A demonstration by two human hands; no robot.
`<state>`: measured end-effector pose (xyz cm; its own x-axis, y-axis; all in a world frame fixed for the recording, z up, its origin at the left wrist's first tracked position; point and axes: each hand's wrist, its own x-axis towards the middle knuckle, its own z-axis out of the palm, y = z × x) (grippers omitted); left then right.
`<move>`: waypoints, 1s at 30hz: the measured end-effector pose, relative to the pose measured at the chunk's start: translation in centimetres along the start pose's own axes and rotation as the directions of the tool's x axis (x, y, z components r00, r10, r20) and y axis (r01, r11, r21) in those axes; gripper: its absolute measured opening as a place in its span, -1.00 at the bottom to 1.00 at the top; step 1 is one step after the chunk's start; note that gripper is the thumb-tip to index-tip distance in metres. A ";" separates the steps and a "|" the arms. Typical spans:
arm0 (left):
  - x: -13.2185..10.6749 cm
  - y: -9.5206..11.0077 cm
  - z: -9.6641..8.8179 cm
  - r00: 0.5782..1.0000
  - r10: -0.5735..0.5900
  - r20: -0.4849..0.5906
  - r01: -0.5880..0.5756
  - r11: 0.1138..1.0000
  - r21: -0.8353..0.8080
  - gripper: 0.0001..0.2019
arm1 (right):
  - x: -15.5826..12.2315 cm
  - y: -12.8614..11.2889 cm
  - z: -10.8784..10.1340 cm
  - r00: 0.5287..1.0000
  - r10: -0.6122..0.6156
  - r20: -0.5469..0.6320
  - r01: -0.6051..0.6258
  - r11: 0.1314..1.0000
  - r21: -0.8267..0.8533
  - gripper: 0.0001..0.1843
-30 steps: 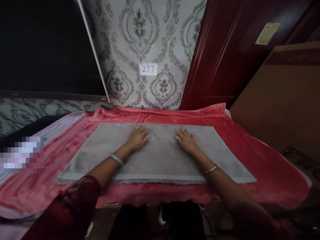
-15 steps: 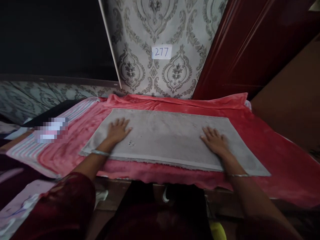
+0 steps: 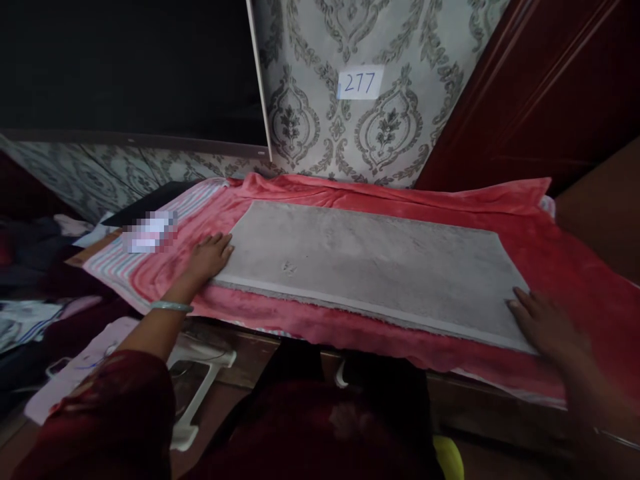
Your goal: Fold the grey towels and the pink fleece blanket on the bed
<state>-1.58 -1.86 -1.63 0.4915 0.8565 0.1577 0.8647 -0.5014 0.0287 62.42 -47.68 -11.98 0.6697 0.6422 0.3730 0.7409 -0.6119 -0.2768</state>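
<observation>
A long grey piece of plush fabric [image 3: 370,267] lies flat, with a fuzzy fringe along its near edge and a small mark on its left part. It rests on a red blanket [image 3: 565,267] spread over the table. At the fabric's left end lies my left hand [image 3: 209,257], fingers stretched out and nothing in them; a pale bangle circles that wrist. My right hand [image 3: 547,323] touches the right end near the front corner, palm down with fingers extended, slightly blurred. A thin bracelet shows on the right wrist.
A large black screen [image 3: 135,73] hangs at the upper left. The patterned wall [image 3: 345,133] carries a paper numbered 277 [image 3: 360,83]. Dark red wood panelling [image 3: 530,87] stands at the right. White stand legs [image 3: 200,393] and a yellow object [image 3: 449,457] are below the table.
My hands have moved apart, from the fabric's surface out to its left and right ends. The view has shifted left, so the scene sits further right.
</observation>
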 end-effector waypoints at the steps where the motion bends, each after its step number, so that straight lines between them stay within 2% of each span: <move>1: -0.5 0.9 0.0 0.999 0.030 -0.039 -0.030 1.000 -0.002 -0.44 | -0.4 -1.4 -0.3 0.998 0.067 -0.007 -0.067 0.998 -0.014 -0.23; 2: -1.2 2.0 0.1 0.995 0.081 -0.064 -0.082 0.996 -0.016 -0.45 | -1.0 -3.2 -0.7 0.997 0.080 -0.021 -0.081 0.997 -0.014 -0.24; 3: -1.9 3.1 0.3 0.984 0.160 -0.075 -0.164 0.986 -0.044 -0.46 | -1.7 -5.5 -1.0 0.999 0.014 -0.037 -0.013 1.000 0.008 -0.24; 5: -3.6 5.5 0.8 0.931 0.355 -0.090 -0.364 0.924 -0.119 -0.46 | -3.3 -10.6 -1.4 0.979 -0.204 -0.019 0.204 0.973 0.106 -0.30; 8: -5.7 8.1 1.2 0.845 0.522 -0.114 -0.534 0.827 -0.178 -0.44 | -5.4 -17.7 -1.1 0.880 -0.475 0.033 0.454 0.858 0.239 -0.43; 11: -6.6 9.2 1.3 0.811 0.569 -0.140 -0.585 0.796 -0.155 -0.45 | -6.9 -22.2 -0.7 0.798 -0.602 0.031 0.572 0.772 0.276 -0.50; 14: -6.5 9.4 1.4 0.785 0.600 -0.151 -0.618 0.773 -0.143 -0.55 | -7.5 -23.8 -0.7 0.761 -0.648 0.010 0.622 0.735 0.269 -0.53; 17: -6.3 9.3 2.0 0.766 0.616 -0.186 -0.640 0.757 -0.128 -0.64 | -8.0 -23.8 -0.7 0.739 -0.673 -0.029 0.656 0.709 0.257 -0.55; 22: -6.5 8.9 3.3 0.753 0.616 -0.233 -0.648 0.755 -0.099 -0.58 | -8.8 -23.7 -0.5 0.719 -0.689 -0.088 0.688 0.689 0.229 -0.48; 26: -6.7 9.2 2.8 0.749 0.594 -0.294 -0.640 0.764 -0.084 -0.60 | -8.9 -24.0 -0.8 0.721 -0.693 -0.014 0.680 0.705 0.202 -0.41; 30: -6.8 9.8 2.0 0.707 0.597 -0.379 -0.669 0.738 -0.085 -0.64 | -8.9 -24.3 -1.2 0.713 -0.699 0.049 0.687 0.711 0.149 -0.32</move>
<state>3.75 -12.36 -4.40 0.8246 0.2599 0.5024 0.3009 -0.9536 -0.0006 38.39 -39.05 -7.45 -0.0383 0.9086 0.4160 0.9946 0.0749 -0.0720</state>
